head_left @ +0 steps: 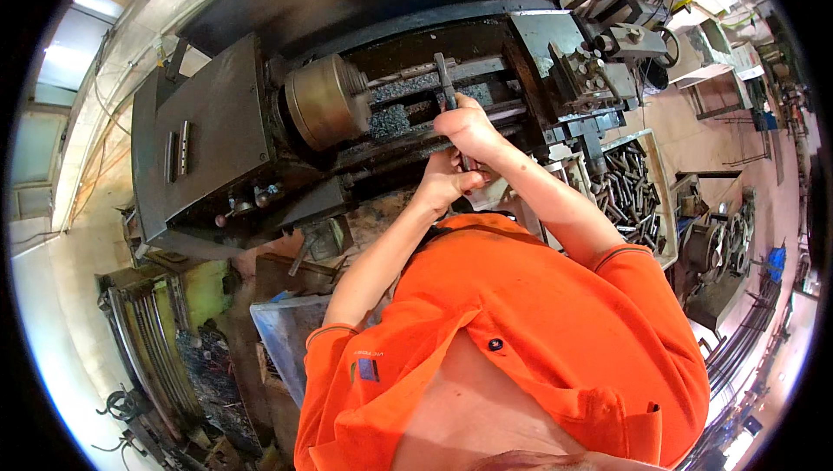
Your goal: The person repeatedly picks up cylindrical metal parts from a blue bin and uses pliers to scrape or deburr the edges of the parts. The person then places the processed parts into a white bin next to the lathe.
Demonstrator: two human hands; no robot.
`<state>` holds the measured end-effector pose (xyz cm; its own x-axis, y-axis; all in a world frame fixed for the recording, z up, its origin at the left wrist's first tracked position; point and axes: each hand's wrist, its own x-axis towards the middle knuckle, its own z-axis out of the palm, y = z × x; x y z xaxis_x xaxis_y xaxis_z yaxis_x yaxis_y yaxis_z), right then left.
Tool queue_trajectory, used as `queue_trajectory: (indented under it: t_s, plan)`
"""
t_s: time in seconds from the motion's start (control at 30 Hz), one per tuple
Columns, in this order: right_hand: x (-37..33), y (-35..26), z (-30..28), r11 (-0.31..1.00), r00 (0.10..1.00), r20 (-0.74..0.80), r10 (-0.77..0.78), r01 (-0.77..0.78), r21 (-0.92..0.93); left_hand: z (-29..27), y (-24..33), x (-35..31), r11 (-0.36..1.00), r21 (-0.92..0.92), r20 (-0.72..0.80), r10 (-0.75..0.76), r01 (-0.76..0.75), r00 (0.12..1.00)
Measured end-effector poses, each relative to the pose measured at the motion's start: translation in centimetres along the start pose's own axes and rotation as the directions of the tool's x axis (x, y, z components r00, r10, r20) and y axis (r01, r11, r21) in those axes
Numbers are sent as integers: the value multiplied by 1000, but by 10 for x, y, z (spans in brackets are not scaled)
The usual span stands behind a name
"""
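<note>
My right hand [473,131] is closed around a long, narrow metal tool [445,80] whose flat grey end points away from me, over the bed of a lathe. Just below and to the left, my left hand [444,184] is closed at the near end of the same tool, by my waist. The tool's exact kind is not clear, since the fingers cover its middle. Left of the hands is the lathe's round, brass-coloured chuck [323,105]. Metal chips [392,120] lie in the bed under and beyond the tool.
The grey headstock [208,124] stands to the left, with levers on its front. To the right sits the carriage with its tool post [583,72]. A tray [666,210] full of metal pieces is at my right. Metal bars [156,341] stand at lower left.
</note>
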<state>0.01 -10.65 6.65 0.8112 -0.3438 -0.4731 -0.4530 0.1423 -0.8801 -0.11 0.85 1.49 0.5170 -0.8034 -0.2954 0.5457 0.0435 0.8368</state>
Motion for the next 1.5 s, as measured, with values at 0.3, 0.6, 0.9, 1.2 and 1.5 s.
queue_trajectory:
  t_s: [0.3,0.6,0.9,1.2,1.5]
  plan:
    - [19,26,12,941,961,-25,-276,265,-210,-8,-2,-4,992,-44,16,115,-115,993]
    - [16,13,21,958,982,-5,-190,184,-222,-14,6,-9,997,2,-11,75,-75,997]
    - [33,27,22,936,975,-12,-223,211,-283,-12,5,-8,997,-46,-20,63,-64,998]
    - [28,30,9,950,970,32,-242,244,-195,-5,1,-9,993,-112,-42,40,-45,998]
    - [12,15,-1,968,978,64,-197,184,170,-5,-11,3,992,109,-34,68,-64,997]
